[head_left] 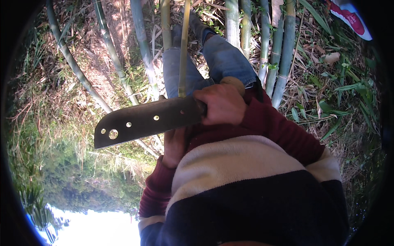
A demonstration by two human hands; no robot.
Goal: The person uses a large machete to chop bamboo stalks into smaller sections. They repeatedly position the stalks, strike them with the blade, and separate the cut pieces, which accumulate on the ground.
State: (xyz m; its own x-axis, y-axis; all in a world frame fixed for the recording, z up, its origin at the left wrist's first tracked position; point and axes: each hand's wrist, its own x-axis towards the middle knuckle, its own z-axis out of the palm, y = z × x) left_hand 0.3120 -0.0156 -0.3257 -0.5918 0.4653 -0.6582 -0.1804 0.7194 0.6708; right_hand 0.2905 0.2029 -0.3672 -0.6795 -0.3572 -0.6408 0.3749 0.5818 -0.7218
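My right hand (225, 104) is closed around the handle of a machete (141, 119). Its broad dark blade points left across my waist, has several round holes, and carries its pale edge along the lower side. A rounded tan end (232, 83), which looks like the wooden butt of the handle, sticks out beyond my fist. Behind the blade is my left hand (175, 145); its palm side shows below and a fingertip above, while the other fingers are hidden. A thin yellowish bamboo stalk (184, 53) comes down to the blade's upper edge, near that hand; its lower end is hidden.
Standing bamboo stems (281, 61) rise close to my jeans-clad legs (225, 59) on the right, with more stems (74, 63) at the left. Dry leaves and green plants (328, 108) cover the ground. A red and white object (349, 20) lies at the far right.
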